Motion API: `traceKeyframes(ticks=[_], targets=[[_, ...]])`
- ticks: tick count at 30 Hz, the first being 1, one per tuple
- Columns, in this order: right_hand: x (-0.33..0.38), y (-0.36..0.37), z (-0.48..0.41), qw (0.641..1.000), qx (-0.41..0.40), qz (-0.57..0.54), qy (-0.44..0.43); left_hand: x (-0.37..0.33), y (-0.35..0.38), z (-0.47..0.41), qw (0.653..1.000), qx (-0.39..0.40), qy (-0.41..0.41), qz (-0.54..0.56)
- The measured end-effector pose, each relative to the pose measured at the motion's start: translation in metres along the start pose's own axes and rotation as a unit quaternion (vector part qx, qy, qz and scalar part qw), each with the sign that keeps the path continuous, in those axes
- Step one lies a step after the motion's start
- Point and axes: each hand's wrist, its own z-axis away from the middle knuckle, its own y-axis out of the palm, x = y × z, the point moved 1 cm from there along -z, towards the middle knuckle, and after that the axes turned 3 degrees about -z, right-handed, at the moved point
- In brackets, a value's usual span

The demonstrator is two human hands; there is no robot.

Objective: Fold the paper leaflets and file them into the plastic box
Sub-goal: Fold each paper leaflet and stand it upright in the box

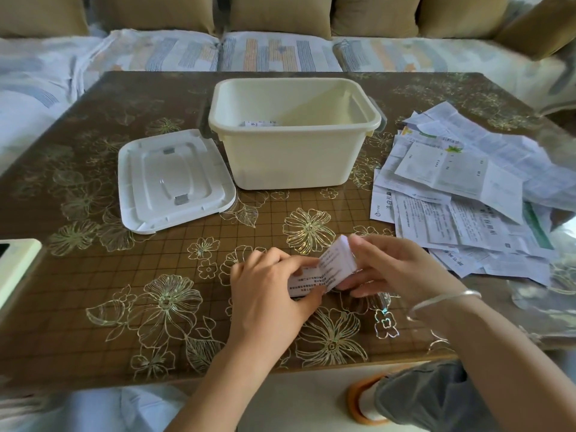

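Folding is occupying us: our left hand (268,294) and right hand (397,269) are both pinching one leaflet (330,268) over the table's (124,294) near side, doubling it over; creasing, then carrying to the plastic box (290,160), likely follows.

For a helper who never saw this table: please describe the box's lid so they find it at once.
On the brown flowered table stands a cream plastic box. The lid lies flat left of it. It is white ribbed plastic, while the leaflets on the right are printed paper.
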Motion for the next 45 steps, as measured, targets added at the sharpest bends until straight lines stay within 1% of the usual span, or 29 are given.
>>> traceKeyframes(ticks=[2, 3, 5, 6, 8, 10, 11, 13, 16, 19, 21, 22, 26, 29, 32, 35, 36, 38, 40, 42, 44, 45], targets=[[-0.009, 0.004, 0.009, 0.998, 0.0, -0.055, -0.03, 0.001, 0.0, 0.0, 1.0, 0.007, 0.002, 0.001], [-0.014, 0.006, 0.013, 0.997, -0.001, -0.044, -0.059, 0.003, -0.001, 0.0, 1.0, 0.009, 0.002, 0.003], [-0.025, 0.012, 0.019, 0.989, -0.008, 0.041, -0.141, 0.004, -0.007, 0.0, 1.0, 0.021, 0.0, 0.023], [-0.03, 0.016, 0.021, 0.978, -0.015, 0.097, -0.185, 0.005, -0.011, -0.001, 0.998, 0.032, -0.002, 0.047], [-0.04, 0.021, 0.02, 0.941, -0.031, 0.213, -0.261, 0.009, -0.019, -0.002, 0.994, 0.071, -0.011, 0.085], [-0.048, 0.026, 0.016, 0.89, -0.044, 0.326, -0.315, 0.015, -0.023, -0.002, 0.989, 0.107, -0.016, 0.102], [-0.05, 0.028, 0.015, 0.869, -0.043, 0.365, -0.333, 0.017, -0.024, -0.002, 0.987, 0.113, -0.013, 0.116], [-0.051, 0.027, 0.013, 0.843, -0.024, 0.407, -0.351, 0.022, -0.026, -0.002, 0.985, 0.112, 0.001, 0.134], [-0.049, 0.026, 0.014, 0.819, 0.003, 0.448, -0.359, 0.033, -0.032, 0.0, 0.988, 0.088, 0.043, 0.116], [-0.048, 0.028, 0.013, 0.798, -0.001, 0.475, -0.371, 0.04, -0.036, 0.004, 0.988, 0.063, 0.081, 0.112], [-0.048, 0.03, 0.012, 0.791, -0.008, 0.484, -0.375, 0.041, -0.038, 0.004, 0.989, 0.044, 0.115, 0.077], [-0.047, 0.029, 0.011, 0.79, -0.011, 0.485, -0.376, 0.041, -0.038, 0.004, 0.988, 0.039, 0.133, 0.062], [-0.034, 0.028, -0.007, 0.806, 0.006, 0.464, -0.369, 0.039, -0.038, 0.006, 0.978, -0.001, 0.206, -0.01], [-0.025, 0.028, -0.018, 0.806, 0.029, 0.467, -0.363, 0.039, -0.033, 0.015, 0.969, -0.028, 0.243, -0.033], [-0.02, 0.031, -0.021, 0.793, 0.029, 0.487, -0.365, 0.039, -0.035, 0.011, 0.967, -0.045, 0.248, -0.044], [-0.012, 0.034, -0.022, 0.769, -0.011, 0.507, -0.389, 0.037, -0.041, -0.001, 0.974, -0.052, 0.221, -0.029], [-0.01, 0.035, -0.023, 0.768, -0.027, 0.504, -0.393, 0.036, -0.043, -0.004, 0.976, -0.05, 0.212, -0.014], [0.003, 0.031, -0.029, 0.786, -0.052, 0.48, -0.386, 0.033, -0.048, -0.017, 0.978, -0.043, 0.203, 0.02], [0.02, 0.025, -0.038, 0.809, -0.065, 0.452, -0.371, 0.031, -0.056, -0.034, 0.978, -0.058, 0.196, 0.048], [0.045, 0.017, -0.049, 0.827, -0.086, 0.417, -0.368, 0.031, -0.069, -0.056, 0.976, -0.103, 0.18, 0.07], [0.073, 0.007, -0.061, 0.864, -0.099, 0.354, -0.343, 0.034, -0.085, -0.081, 0.972, -0.164, 0.152, 0.076], [0.088, 0.001, -0.07, 0.885, -0.091, 0.313, -0.333, 0.037, -0.093, -0.096, 0.969, -0.194, 0.134, 0.076]])
